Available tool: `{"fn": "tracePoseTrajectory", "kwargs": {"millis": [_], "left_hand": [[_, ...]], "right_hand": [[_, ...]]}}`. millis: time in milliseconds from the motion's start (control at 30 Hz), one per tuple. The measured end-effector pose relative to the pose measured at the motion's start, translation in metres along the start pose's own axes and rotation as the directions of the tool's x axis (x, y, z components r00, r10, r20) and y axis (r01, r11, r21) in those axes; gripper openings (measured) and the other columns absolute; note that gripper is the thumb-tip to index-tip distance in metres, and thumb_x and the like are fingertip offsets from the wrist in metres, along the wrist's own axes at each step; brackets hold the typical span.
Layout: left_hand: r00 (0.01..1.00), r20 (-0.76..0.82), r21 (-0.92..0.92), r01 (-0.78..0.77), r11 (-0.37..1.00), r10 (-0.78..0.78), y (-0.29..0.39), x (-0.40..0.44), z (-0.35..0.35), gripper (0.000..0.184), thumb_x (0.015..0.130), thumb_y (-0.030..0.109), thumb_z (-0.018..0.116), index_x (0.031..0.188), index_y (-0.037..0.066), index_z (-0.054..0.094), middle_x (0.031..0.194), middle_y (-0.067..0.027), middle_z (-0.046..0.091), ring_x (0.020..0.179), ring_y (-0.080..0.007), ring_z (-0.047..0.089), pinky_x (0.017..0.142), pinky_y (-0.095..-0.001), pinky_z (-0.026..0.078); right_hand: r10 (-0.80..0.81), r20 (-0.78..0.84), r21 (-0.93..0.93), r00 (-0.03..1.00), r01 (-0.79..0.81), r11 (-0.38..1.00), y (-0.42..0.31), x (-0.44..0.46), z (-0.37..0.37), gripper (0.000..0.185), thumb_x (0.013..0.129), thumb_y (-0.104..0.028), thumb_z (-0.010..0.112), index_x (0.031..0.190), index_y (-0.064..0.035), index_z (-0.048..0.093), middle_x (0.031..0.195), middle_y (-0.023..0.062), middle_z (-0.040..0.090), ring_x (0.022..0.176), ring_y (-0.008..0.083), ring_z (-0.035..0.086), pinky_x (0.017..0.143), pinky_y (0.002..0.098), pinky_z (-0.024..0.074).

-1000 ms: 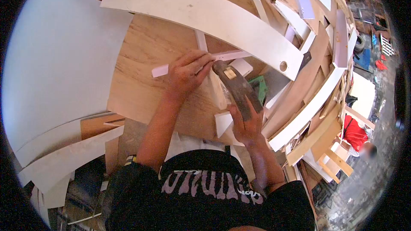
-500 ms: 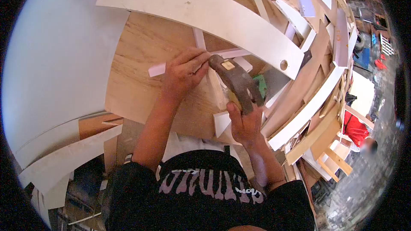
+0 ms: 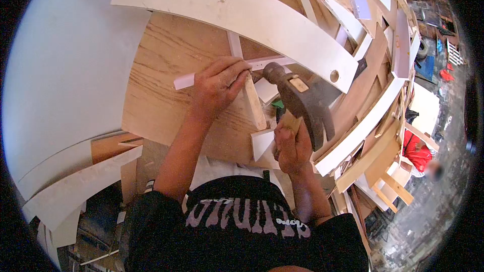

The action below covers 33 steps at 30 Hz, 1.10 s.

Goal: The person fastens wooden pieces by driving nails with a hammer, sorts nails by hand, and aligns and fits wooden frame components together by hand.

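My right hand is wrapped around the short wooden handle of a claw hammer. The hammer's dark metal head is raised, with its striking face toward my left hand. The fingers of my left hand are pinched together at the upper end of a narrow wooden strip; whatever small thing lies between the fingertips is hidden. Under the strip lies a large plywood panel. A thin white-pink strip crosses beneath my left hand. Part of a green object shows beside the hammer.
A long curved white board with a hole near its end lies beyond my hands. At left stands a large white sheet. Stacked wooden offcuts fill the right side. A person in red is farther off on the right.
The hammer has swung back to the right, away from my left hand, and its head has turned. My left hand stays in the same place on the strip.
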<state>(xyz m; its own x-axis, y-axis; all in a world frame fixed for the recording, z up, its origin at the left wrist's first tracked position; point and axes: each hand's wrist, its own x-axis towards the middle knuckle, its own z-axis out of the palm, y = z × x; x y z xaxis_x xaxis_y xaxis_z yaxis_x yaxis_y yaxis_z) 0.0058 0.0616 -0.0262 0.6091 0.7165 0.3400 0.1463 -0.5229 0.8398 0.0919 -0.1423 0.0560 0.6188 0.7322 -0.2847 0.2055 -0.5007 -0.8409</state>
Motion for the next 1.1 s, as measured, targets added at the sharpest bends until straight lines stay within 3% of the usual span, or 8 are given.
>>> {"fn": "tracePoseTrajectory", "kwargs": {"millis": [67,267,533,633,700,800,867,1100], "left_hand": [[0.999,0.004,0.028,-0.048,0.998,0.048,-0.003,-0.001,0.0,0.018,0.077,0.006,0.075,0.095,0.006,0.072,0.097,-0.0078,0.069,0.089,-0.0255,0.068,0.077,-0.0364,0.056],[0.989,-0.003,0.089,-0.147,0.985,0.148,-0.002,-0.002,0.002,0.022,0.077,0.006,0.075,0.098,0.007,0.069,0.099,-0.0082,0.069,0.089,-0.0267,0.067,0.078,-0.0373,0.056],[0.997,0.051,0.04,-0.055,0.998,0.053,0.006,0.001,-0.001,0.026,0.08,0.011,0.075,0.103,0.005,0.067,0.102,-0.0108,0.067,0.092,-0.0303,0.065,0.082,-0.0395,0.054],[0.997,-0.076,0.292,-0.008,0.956,0.032,0.028,-0.012,-0.006,0.033,0.081,0.014,0.075,0.11,0.002,0.064,0.103,-0.0146,0.065,0.094,-0.0311,0.064,0.086,-0.0398,0.052],[0.81,-0.03,-0.052,0.583,0.811,-0.585,0.059,-0.026,-0.014,0.034,0.086,0.019,0.072,0.113,-0.001,0.062,0.104,-0.0157,0.065,0.097,-0.0287,0.063,0.088,-0.0385,0.05],[0.727,0.022,-0.355,0.647,0.674,-0.686,0.051,-0.058,0.007,0.037,0.093,0.03,0.064,0.109,-0.003,0.062,0.104,-0.0145,0.064,0.095,-0.0241,0.063,0.085,-0.0358,0.05],[0.668,0.119,-0.399,0.709,0.581,-0.734,0.048,-0.064,0.016,0.041,0.095,0.036,0.06,0.107,-0.003,0.062,0.103,-0.0137,0.065,0.094,-0.0231,0.063,0.083,-0.0348,0.05],[0.537,0.487,-0.639,0.757,0.138,-0.689,0.026,-0.054,0.037,0.051,0.098,0.047,0.05,0.105,0.0,0.066,0.094,-0.0097,0.065,0.087,-0.0174,0.06,0.075,-0.0321,0.049]], "right_hand": [[0.062,-0.024,0.131,0.998,-0.058,0.99,-0.012,0.004,0.003,0.043,0.1,-0.048,0.047,0.099,-0.0052,0.052,0.068,-0.0027,0.047,0.053,0.0059,0.039,0.048,0.0214,0.0319],[0.181,-0.115,0.043,0.977,-0.177,0.983,-0.01,-0.006,0.009,0.045,0.098,-0.048,0.054,0.091,-0.0039,0.054,0.065,-0.0008,0.05,0.053,0.0061,0.044,0.045,0.0229,0.0332],[0.0,-0.173,-0.177,0.985,-0.031,0.984,0.016,-0.035,0.01,0.034,0.099,-0.034,0.054,0.094,-0.0011,0.057,0.06,-0.0008,0.049,0.048,0.0079,0.044,0.043,0.0244,0.0352],[-0.025,-0.195,-0.223,0.98,-0.019,0.975,0.02,-0.045,0.003,0.033,0.099,-0.033,0.054,0.092,-0.0004,0.058,0.06,0.0002,0.051,0.047,0.0086,0.045,0.041,0.0261,0.0349],[0.012,-0.196,-0.157,0.98,-0.044,0.987,0.009,-0.046,-0.001,0.034,0.099,-0.033,0.054,0.091,-0.0002,0.059,0.059,0.001,0.052,0.046,0.009,0.046,0.04,0.0271,0.0349],[0.11,-0.242,-0.059,0.964,-0.127,0.99,-0.003,-0.044,-0.005,0.036,0.099,-0.034,0.053,0.088,-0.0005,0.059,0.057,0.0029,0.054,0.044,0.0097,0.047,0.04,0.0274,0.0351],[-0.041,-0.133,-0.221,0.99,0.011,0.975,0.012,-0.041,-0.011,0.038,0.1,-0.036,0.052,0.088,-0.0006,0.058,0.056,0.0039,0.054,0.042,0.0102,0.047,0.04,0.0278,0.0355],[-0.046,-0.042,-0.231,0.998,0.035,0.972,-0.008,-0.011,-0.009,0.04,0.1,-0.036,0.048,0.094,0.0008,0.061,0.059,0.0072,0.056,0.049,0.0171,0.054,0.048,0.0325,0.0414]]}}
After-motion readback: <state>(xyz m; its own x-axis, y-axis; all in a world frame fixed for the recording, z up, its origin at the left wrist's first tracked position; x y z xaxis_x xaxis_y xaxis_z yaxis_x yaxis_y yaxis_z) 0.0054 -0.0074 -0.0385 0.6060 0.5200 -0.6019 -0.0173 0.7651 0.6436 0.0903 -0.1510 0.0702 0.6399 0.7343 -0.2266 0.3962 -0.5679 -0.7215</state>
